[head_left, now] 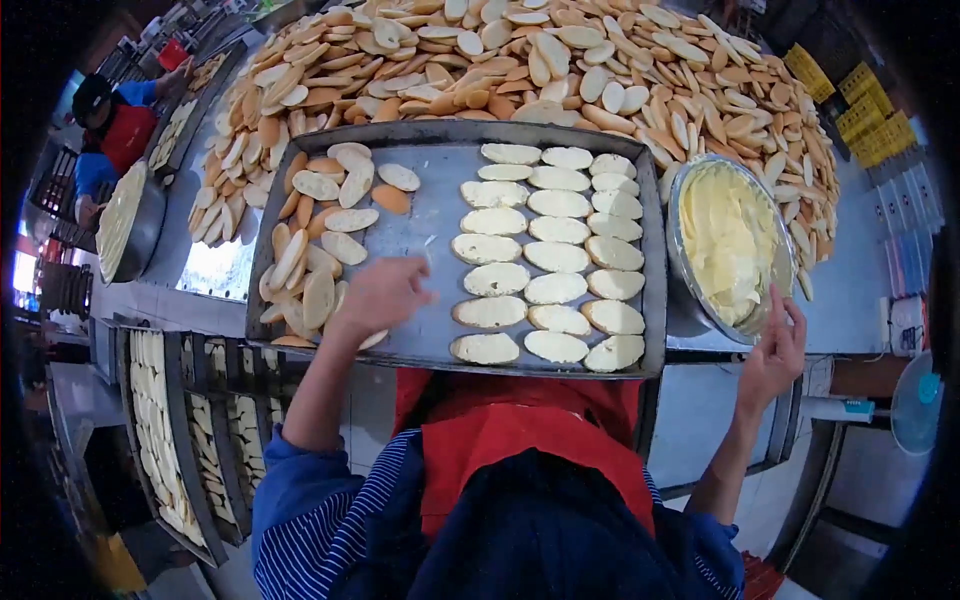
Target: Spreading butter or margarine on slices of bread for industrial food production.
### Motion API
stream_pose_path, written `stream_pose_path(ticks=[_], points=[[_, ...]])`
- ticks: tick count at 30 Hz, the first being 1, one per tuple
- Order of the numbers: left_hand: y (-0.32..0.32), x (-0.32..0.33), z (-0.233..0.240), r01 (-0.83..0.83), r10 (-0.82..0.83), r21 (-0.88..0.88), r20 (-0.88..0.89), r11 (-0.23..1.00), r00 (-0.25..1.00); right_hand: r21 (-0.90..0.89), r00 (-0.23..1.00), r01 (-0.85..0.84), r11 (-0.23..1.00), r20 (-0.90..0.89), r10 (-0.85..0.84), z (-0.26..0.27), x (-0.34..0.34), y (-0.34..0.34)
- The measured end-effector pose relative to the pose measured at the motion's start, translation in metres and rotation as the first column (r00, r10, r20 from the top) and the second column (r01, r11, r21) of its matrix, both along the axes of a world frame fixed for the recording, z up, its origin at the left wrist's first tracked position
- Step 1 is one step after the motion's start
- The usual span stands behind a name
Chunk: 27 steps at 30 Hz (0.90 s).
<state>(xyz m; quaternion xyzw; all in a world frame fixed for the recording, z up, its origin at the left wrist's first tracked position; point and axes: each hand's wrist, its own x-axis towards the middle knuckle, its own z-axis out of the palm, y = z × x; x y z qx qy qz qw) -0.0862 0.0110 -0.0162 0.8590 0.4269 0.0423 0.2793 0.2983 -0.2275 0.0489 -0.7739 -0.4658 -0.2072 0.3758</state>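
Observation:
My left hand (386,295) is above the left half of a metal baking tray (431,251), its fingers bent; whether it holds anything is unclear. Beside it lie plain bread slices (319,298), heaped along the tray's left side. Bread slices coated with pale yellow spread (556,256) stand in three columns on the right half. To the right of the tray, a metal bowl (679,262) holds pale yellow spread (727,232). My right hand (780,341) is at the bowl's lower right rim; its grip is hard to make out, and any tool in it is not clearly visible.
A large heap of bread slices (525,60) lies behind the tray. At left, a co-worker (120,135) stands by another bowl of spread (124,225). Trays of coated slices (157,420) stand in a rack at lower left. Yellow crates (874,120) and a fan (919,401) are at right.

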Motion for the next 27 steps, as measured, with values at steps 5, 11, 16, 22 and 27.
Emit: stream_pose_path(ticks=[5,11,16,22,27], points=[[0.044,-0.05,0.004,-0.333,0.375,0.387,-0.037,0.86,0.926,-0.368,0.993,0.11,0.923,-0.009,-0.122,0.01,0.044,-0.004],[0.083,-0.063,-0.011,-0.157,0.208,0.581,-0.021,0.799,0.978,-0.656,0.98,-0.195,0.729,-0.153,0.126,-0.011,0.065,0.032],[0.133,-0.049,-0.038,-0.202,0.226,0.657,0.049,0.726,0.973,-0.643,0.913,-0.407,0.649,-0.319,0.256,0.01,0.078,0.045],[0.165,-0.036,-0.045,-0.276,0.368,0.557,-0.058,0.783,0.928,-0.434,0.703,-0.353,0.829,-0.707,-0.071,0.027,0.094,0.027],[0.166,-0.011,-0.044,-0.299,0.295,0.664,0.122,0.686,0.948,-0.345,0.698,-0.294,0.891,-0.714,-0.046,0.016,0.114,0.002]])
